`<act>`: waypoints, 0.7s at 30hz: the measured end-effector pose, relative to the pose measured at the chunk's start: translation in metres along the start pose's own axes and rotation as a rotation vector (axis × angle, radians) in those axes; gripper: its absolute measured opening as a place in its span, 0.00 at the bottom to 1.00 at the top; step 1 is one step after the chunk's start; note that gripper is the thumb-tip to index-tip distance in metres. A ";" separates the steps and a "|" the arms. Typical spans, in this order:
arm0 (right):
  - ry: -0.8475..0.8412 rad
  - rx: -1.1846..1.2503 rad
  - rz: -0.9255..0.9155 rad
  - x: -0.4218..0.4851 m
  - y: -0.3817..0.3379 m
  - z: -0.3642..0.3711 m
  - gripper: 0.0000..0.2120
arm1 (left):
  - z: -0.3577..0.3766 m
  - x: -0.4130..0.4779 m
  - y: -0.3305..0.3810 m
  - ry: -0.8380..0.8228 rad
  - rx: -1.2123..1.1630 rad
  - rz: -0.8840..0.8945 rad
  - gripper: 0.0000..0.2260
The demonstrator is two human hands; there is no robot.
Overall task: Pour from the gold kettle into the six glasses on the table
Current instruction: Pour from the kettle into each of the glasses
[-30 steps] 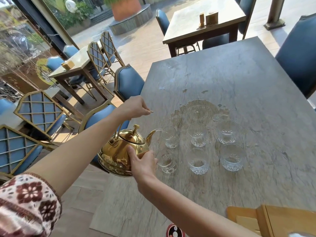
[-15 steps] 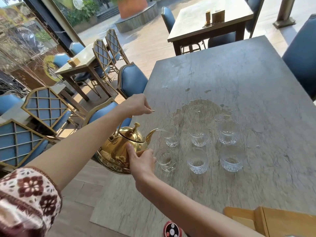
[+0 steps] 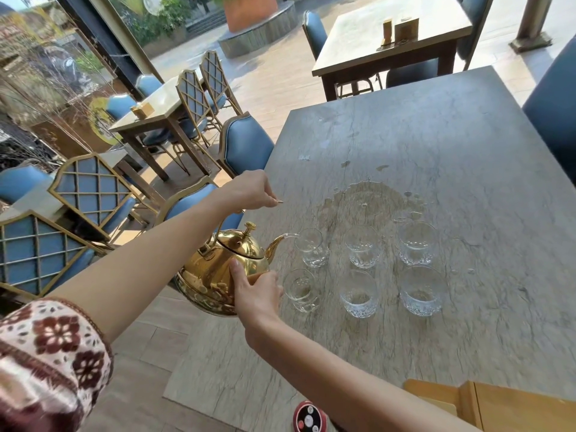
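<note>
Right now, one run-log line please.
left hand: holds kettle handle | right hand: steadies gold kettle | pouring: far-left glass | five glasses waiting

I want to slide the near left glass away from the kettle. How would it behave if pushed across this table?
The near left glass is clear, thin-looking glass, so probably fragile if knocked. It stands upright on a flat base, so it should slide rather than roll. The stone table shows a wet patch nearby, so it may skid easily, perhaps into the neighbouring glass.

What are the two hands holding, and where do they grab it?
Both hold the gold kettle. The left hand grips its top handle. The right hand presses against its side, below the spout, tipping it toward a glass.
</note>
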State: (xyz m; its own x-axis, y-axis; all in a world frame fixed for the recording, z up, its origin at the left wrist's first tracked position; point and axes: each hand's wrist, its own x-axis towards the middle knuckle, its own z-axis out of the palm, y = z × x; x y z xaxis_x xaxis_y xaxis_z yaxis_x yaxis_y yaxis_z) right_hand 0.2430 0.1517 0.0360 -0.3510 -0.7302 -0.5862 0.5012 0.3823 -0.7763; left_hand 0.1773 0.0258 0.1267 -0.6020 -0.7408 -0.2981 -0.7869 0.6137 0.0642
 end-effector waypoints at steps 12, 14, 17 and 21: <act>-0.013 0.019 -0.005 0.000 0.001 -0.004 0.31 | -0.001 -0.003 0.007 0.002 0.032 -0.012 0.16; -0.017 0.020 -0.006 0.000 0.002 -0.004 0.31 | -0.001 -0.004 0.008 0.002 0.034 -0.014 0.16; -0.019 0.019 -0.004 0.000 0.003 -0.004 0.32 | 0.000 -0.005 0.009 0.004 0.043 -0.015 0.16; -0.019 0.023 -0.012 0.002 0.005 -0.004 0.32 | 0.001 -0.006 0.008 0.005 0.040 -0.018 0.16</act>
State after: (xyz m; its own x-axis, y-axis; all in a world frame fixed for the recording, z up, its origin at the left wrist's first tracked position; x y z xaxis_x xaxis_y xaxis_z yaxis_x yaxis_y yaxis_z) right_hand 0.2417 0.1541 0.0297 -0.3419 -0.7456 -0.5720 0.5147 0.3607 -0.7778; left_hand 0.1743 0.0356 0.1276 -0.5886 -0.7532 -0.2937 -0.7916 0.6107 0.0204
